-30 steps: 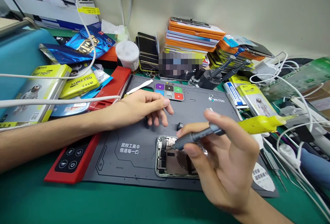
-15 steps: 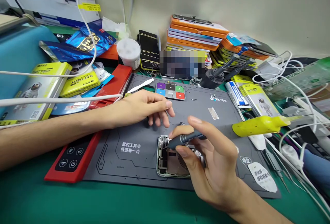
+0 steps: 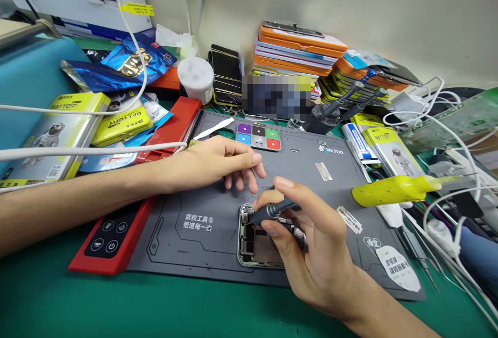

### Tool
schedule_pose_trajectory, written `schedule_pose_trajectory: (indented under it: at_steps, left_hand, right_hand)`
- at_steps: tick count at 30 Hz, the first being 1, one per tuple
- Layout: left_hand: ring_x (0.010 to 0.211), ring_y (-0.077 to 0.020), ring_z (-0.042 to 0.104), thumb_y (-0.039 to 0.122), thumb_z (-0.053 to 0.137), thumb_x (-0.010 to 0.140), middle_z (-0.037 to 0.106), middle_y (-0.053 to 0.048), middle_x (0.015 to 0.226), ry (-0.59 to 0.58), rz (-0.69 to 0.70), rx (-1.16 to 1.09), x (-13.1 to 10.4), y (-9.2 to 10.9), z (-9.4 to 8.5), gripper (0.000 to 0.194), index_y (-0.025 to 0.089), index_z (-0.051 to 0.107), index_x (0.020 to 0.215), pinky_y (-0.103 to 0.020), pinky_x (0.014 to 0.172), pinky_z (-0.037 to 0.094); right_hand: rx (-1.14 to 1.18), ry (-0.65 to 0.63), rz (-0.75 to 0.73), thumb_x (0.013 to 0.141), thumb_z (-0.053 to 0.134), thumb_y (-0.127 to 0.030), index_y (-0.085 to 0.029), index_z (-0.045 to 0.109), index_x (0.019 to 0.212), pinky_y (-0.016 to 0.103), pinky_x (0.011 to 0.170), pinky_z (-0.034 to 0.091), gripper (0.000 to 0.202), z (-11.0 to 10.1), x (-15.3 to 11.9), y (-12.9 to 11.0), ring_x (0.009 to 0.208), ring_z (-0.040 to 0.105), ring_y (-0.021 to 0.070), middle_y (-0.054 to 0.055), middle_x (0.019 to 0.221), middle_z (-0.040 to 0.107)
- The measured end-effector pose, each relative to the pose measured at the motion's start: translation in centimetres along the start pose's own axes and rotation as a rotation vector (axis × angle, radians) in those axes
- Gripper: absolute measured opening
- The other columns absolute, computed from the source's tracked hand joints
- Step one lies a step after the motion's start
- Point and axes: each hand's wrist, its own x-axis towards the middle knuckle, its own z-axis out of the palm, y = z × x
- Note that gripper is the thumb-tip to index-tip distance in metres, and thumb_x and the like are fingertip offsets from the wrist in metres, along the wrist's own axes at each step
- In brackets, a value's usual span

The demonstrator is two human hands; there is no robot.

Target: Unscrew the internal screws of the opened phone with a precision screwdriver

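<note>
An opened phone [image 3: 260, 244] lies on the grey work mat [image 3: 218, 260], its inner parts showing. My right hand [image 3: 311, 234] is closed round a dark screwdriver [image 3: 274, 209], whose end points down at the phone's upper left corner. The tip is too small to make out. Part of the phone is hidden under this hand. Above and left of the phone, my left hand [image 3: 229, 164] hovers or rests over the mat, fingers loosely curled and apart, with nothing in it.
A red device [image 3: 101, 255] borders the mat on the left. At the right are a yellow bottle [image 3: 385, 191], a razor blade [image 3: 349, 219], tweezers and white cables. A coloured tray [image 3: 258, 135], a screwdriver holder [image 3: 327, 117] and stacked orange boxes [image 3: 299, 42] stand behind.
My right hand has shifted slightly left with the screwdriver, and the razor blade beside it is now uncovered. The left hand looks unchanged.
</note>
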Motion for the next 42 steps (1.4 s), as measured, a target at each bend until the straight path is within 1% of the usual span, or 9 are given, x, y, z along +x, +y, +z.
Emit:
schedule_pose_trajectory:
  at_steps: [4,9,13,19,23,26,32,36,42]
  left_hand:
    - [0.069,-0.0125,0.072,0.036,0.057,0.110,0.080,-0.001,0.079,-0.001,-0.002,0.022,0.0,-0.1,0.0,0.032,0.017,0.078,0.095,-0.020,0.062,0.054]
    - [0.074,-0.0166,0.073,0.050,0.067,0.103,0.082,-0.004,0.086,0.017,-0.003,0.034,0.0,0.1,0.1,0.036,0.017,0.078,0.094,-0.026,0.067,0.057]
    - [0.074,-0.0175,0.072,0.056,0.069,0.101,0.082,-0.005,0.086,0.020,-0.010,0.080,0.0,0.2,0.1,0.041,0.017,0.077,0.093,-0.027,0.065,0.057]
    - [0.074,-0.0166,0.073,0.051,0.065,0.104,0.082,-0.005,0.085,-0.020,0.015,0.019,0.2,-0.6,-0.1,0.037,0.017,0.078,0.098,-0.025,0.065,0.055]
    - [0.071,-0.0155,0.071,0.050,0.066,0.105,0.081,-0.004,0.083,-0.015,0.027,0.023,0.2,-0.5,0.0,0.036,0.017,0.077,0.097,-0.024,0.063,0.054]
    - [0.068,-0.0145,0.070,0.049,0.068,0.104,0.080,-0.004,0.080,-0.021,0.013,0.022,0.2,-0.5,0.1,0.035,0.016,0.076,0.094,-0.023,0.062,0.054]
    - [0.078,-0.0130,0.068,0.046,0.070,0.104,0.082,-0.002,0.091,-0.058,0.028,0.125,-0.4,-0.2,0.4,0.030,0.019,0.082,0.099,-0.020,0.068,0.051]
    - [0.086,-0.0133,0.071,0.037,0.071,0.104,0.084,0.001,0.097,-0.138,0.037,0.208,-0.7,0.2,0.4,0.021,0.022,0.086,0.107,-0.020,0.079,0.053]
    - [0.099,-0.0133,0.079,0.024,0.077,0.099,0.088,0.002,0.105,-0.239,0.056,0.053,-0.7,-0.1,0.3,0.014,0.022,0.088,0.109,-0.017,0.091,0.057]
  right_hand:
    - [-0.030,-0.005,-0.014,0.099,0.057,0.005,-0.025,0.028,0.171,0.043,0.106,0.067,0.083,-0.1,0.5,-0.2,0.126,0.072,0.0211,0.013,0.153,0.065]
    - [-0.151,-0.056,-0.035,0.107,0.060,-0.013,-0.028,0.035,0.170,0.043,0.098,0.070,0.070,-1.1,1.5,-0.8,0.120,0.076,0.0241,0.009,0.147,0.072]
    - [-0.214,-0.030,-0.027,0.105,0.055,-0.009,-0.027,0.044,0.167,0.041,0.086,0.070,0.065,-1.8,1.8,-1.3,0.104,0.079,0.0234,0.008,0.124,0.081]
    - [-0.217,-0.037,-0.087,0.101,0.057,-0.006,-0.020,0.050,0.161,0.038,0.086,0.068,0.063,-1.9,1.8,-1.3,0.103,0.077,0.0217,0.008,0.116,0.081]
    - [-0.223,-0.012,-0.084,0.099,0.067,-0.007,-0.018,0.040,0.166,0.040,0.094,0.068,0.073,-1.3,1.4,-1.0,0.111,0.076,0.0230,0.013,0.141,0.074]
    - [-0.162,0.038,-0.023,0.098,0.066,0.000,-0.019,0.038,0.168,0.036,0.099,0.068,0.078,-0.8,1.0,-0.8,0.117,0.075,0.0204,0.011,0.145,0.072]
    - [-0.020,0.261,0.181,0.105,0.056,-0.005,-0.030,0.038,0.166,0.039,0.090,0.071,0.068,-0.5,0.5,-1.1,0.117,0.074,0.0219,0.013,0.149,0.062]
    - [0.022,0.359,0.233,0.108,0.052,-0.007,-0.034,0.038,0.164,0.037,0.086,0.072,0.064,-0.5,0.9,-1.2,0.113,0.073,0.0202,0.010,0.136,0.065]
    - [0.102,0.441,0.292,0.111,0.054,-0.013,-0.036,0.039,0.162,0.036,0.080,0.071,0.058,-0.7,1.3,-1.2,0.108,0.072,0.0191,0.007,0.124,0.067]
